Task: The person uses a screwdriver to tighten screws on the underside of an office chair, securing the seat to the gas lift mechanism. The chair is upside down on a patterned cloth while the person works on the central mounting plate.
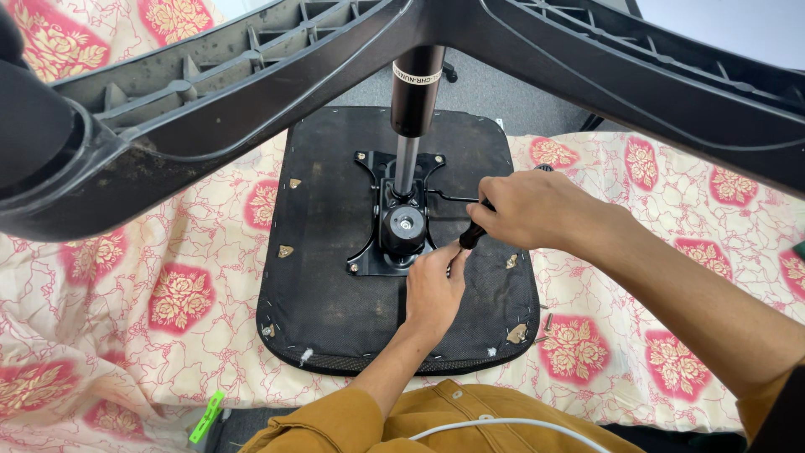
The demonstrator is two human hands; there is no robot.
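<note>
Upturned chair seat (335, 277) lies underside-up on a floral cloth (126, 294), its metal mounting plate (369, 247) at centre under the gas column (412, 101). Left hand (432, 285) pinches at the plate's lower right corner; right hand (528, 208) is closed round a black-handled screwdriver (472, 235).

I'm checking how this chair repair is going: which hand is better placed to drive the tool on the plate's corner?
Probably the right hand: it already grips the tool by its black handle, angled towards the plate. The left hand only steadies the tip.
</note>
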